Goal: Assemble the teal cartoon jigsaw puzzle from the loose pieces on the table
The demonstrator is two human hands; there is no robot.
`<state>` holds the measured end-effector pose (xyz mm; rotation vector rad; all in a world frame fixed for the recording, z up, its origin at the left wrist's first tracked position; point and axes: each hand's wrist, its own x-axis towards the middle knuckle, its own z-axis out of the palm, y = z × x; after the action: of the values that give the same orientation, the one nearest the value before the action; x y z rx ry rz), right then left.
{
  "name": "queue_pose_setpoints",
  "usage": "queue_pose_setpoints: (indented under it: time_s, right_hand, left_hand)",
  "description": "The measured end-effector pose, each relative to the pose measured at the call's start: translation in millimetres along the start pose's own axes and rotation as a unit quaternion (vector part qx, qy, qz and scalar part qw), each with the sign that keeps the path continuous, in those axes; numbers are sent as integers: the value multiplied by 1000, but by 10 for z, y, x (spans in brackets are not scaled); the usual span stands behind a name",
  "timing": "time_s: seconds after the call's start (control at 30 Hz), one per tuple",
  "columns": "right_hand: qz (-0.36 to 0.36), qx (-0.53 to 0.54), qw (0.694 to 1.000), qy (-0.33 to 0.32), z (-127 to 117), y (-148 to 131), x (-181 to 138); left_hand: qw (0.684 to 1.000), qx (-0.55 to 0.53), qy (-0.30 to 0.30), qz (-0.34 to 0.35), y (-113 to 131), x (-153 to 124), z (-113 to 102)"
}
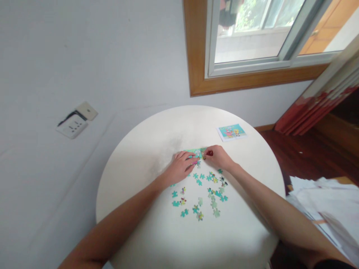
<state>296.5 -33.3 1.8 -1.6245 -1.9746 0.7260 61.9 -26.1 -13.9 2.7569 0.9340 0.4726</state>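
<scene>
My left hand lies with its fingers spread over a partly joined jigsaw puzzle, covering much of its left side. At the puzzle's right edge, my right hand is closed in a pinch. A small jigsaw piece with yellow and dark colours shows at its fingertips, low against the joined part. Nearer to me, several loose jigsaw pieces in teal, pale green and mixed colours are scattered below both hands.
A round white table stands against the wall. On its far right lies a picture card with cartoon figures. Beside the table at the right is a pile of papers. A wall socket is at the left, a window above.
</scene>
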Motion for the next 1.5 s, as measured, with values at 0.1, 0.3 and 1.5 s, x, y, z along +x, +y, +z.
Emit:
queue_pose_setpoints:
  time_s: [0.1,0.3,1.5]
  right_hand:
    - [-47,-48,995,-75,-165,-94,-108]
    - [2,-280,939,-200,-342,-410,-481]
    - [67,209,976,4,-55,255,28]
  left_hand:
    - [1000,-2,-2,-4,-2,-2,-2]
    - [1000,-4,-6,-2,9,2,-18]
    - [1000,5,-10,-2,0,10,-7]
